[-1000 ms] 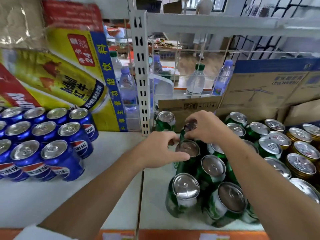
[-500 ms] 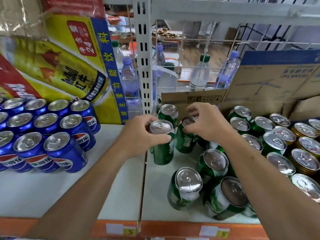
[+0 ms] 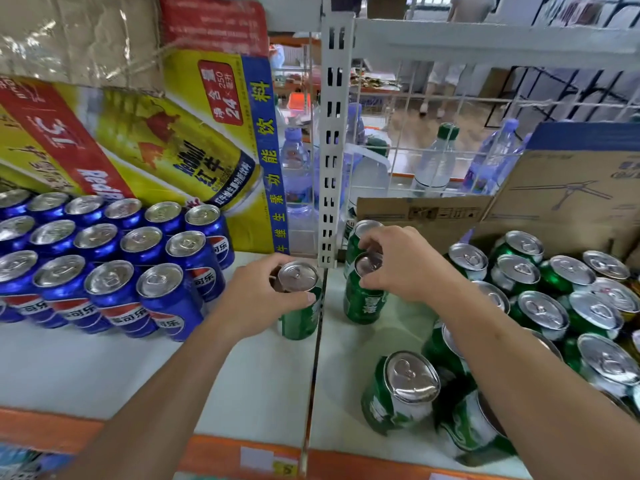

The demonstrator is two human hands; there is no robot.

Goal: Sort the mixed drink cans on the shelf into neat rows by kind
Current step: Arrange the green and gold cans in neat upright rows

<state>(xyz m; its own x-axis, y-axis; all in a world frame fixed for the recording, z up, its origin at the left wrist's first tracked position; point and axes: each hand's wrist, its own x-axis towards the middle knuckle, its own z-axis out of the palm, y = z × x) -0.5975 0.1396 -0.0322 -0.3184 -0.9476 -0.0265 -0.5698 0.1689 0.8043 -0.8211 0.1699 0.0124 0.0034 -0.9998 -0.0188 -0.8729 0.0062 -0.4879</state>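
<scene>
Left grip clasps one upright green can, right grip pinches a second can at its rim

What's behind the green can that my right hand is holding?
A second green can stands right behind it, with a cardboard box farther back. The right hand and the held can cover most of that second can.

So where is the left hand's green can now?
Head view, centre: the can in the left hand is upright just left of the white post, between the blue cans and the right hand's can.
</scene>
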